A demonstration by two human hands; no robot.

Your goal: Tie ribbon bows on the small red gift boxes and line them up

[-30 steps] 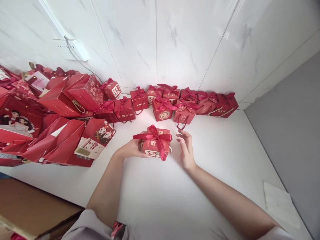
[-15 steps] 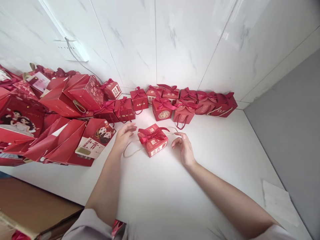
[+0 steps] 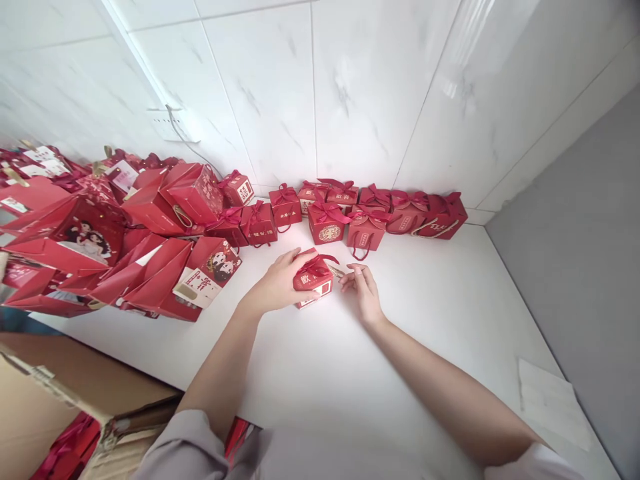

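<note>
A small red gift box (image 3: 316, 281) with a red ribbon bow sits on the white counter (image 3: 350, 373). My left hand (image 3: 280, 283) lies over its left side with the fingers curled round the top, gripping it. My right hand (image 3: 361, 288) is at the box's right side, fingers pinched on the beige rope handle (image 3: 336, 270) that comes off the box.
A row of similar red ribboned boxes (image 3: 365, 217) lines the tiled wall behind. Red gift bags (image 3: 150, 267) are heaped at the left. An open cardboard carton (image 3: 60, 413) sits at the bottom left. A white paper sheet (image 3: 553, 400) lies at the right by a grey wall.
The box was set down from my hands onto the counter. My left hand then closed over its top, and my right hand moved in to pinch the rope handle. The view shifted slightly.
</note>
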